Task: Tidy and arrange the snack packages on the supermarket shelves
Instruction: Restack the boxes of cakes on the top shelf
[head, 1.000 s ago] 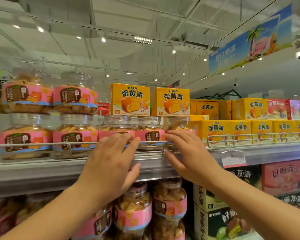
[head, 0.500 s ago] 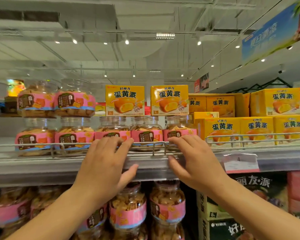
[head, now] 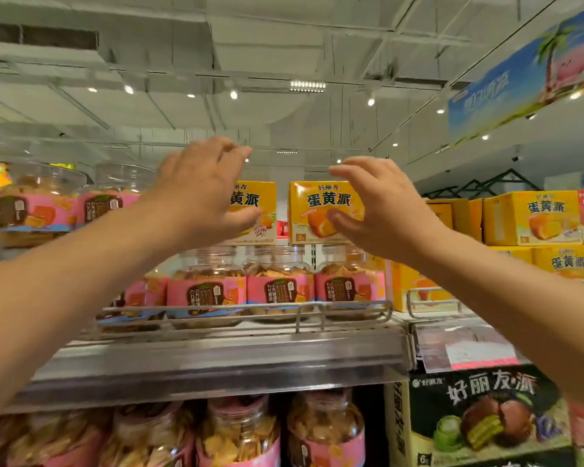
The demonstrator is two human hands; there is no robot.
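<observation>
Two yellow egg-yolk pie boxes stand on top of clear snack jars on the upper shelf. My left hand (head: 199, 190) is raised in front of the left yellow box (head: 257, 210), fingers spread, covering most of it. My right hand (head: 378, 203) is spread at the right side of the right yellow box (head: 321, 210), thumb low on its front. Neither hand grips a box. Below them a row of clear jars with pink labels (head: 280, 284) stands behind the wire rail (head: 311, 308).
More pink-labelled jars (head: 31, 210) are stacked at the left. Yellow pie boxes (head: 533, 217) fill the shelf to the right. Under the metal shelf edge (head: 216, 365) are more jars (head: 324, 429) and a dark pie carton (head: 479, 412). A blue banner (head: 526, 72) hangs upper right.
Both hands have left the wire rail and risen to the height of the two yellow boxes on top of the jars. The view has tilted upward.
</observation>
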